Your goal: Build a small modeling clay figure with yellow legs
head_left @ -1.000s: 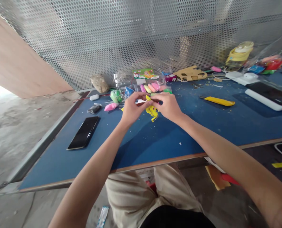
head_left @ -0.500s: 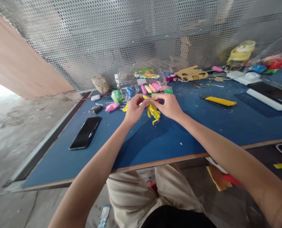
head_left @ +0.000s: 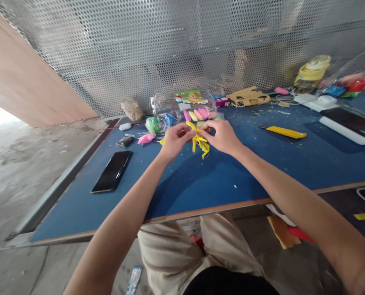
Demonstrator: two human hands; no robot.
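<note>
A yellow modelling-clay figure [head_left: 201, 143] with thin dangling strands is held above the blue table [head_left: 182, 180]. My left hand [head_left: 175, 141] pinches it from the left between thumb and fingers. From the right, the fingertips of my right hand [head_left: 221, 136] are closed on the same piece. Just behind the hands lie small packs of pink, yellow and orange clay [head_left: 197, 114]. Left of my left hand are a pink clay lump [head_left: 146, 139] and a wrapped green one [head_left: 152, 125]; some yellow clay is partly hidden behind that hand.
A black phone [head_left: 111, 171] lies at the left, near a small dark packet [head_left: 125, 141]. To the right are a yellow utility knife [head_left: 286, 132], a white power bank [head_left: 348, 130] and a yellow-banded bottle [head_left: 312, 73]. A perforated metal panel [head_left: 182, 49] rises behind the table.
The yellow clay figure has turned slightly in my fingers, and its hanging strands have swung to the right and spread apart. Both hands stay in nearly the same place.
</note>
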